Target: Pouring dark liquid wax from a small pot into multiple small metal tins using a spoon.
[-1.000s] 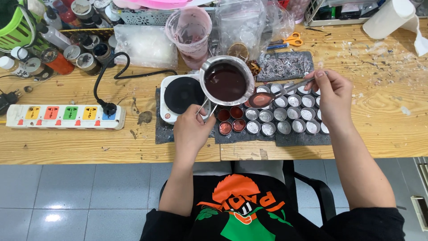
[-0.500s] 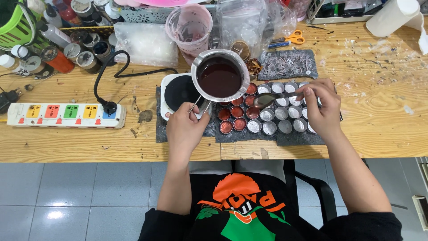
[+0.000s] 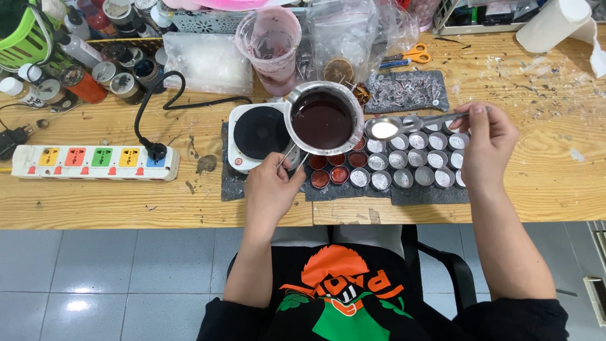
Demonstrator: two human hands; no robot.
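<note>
Wooden workbench (image 3: 113,196): near its front edge, the left hand (image 3: 273,189) gripped the pot (image 3: 323,118) handle; the right hand (image 3: 485,144) clasped a spoon (image 3: 404,125) over small tins (image 3: 416,158).

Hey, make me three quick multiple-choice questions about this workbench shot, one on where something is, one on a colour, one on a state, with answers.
1. Where is the small hotplate?
A. Left of the metal pot
B. On the floor
C. Behind the paper roll

2. What colour is the liquid in the metal pot?
A. Bright green
B. Dark reddish brown
C. Clear

3. What state is the spoon in the right hand in?
A. Empty bowl
B. Heaped with blue powder
C. Lying on the bench

Answers: 1 A, the hotplate sits beside the pot, which the left hand holds by its handle. 2 B, the pot's surface is dark red-brown. 3 A, its bowl shines bare over the small tins.
</note>
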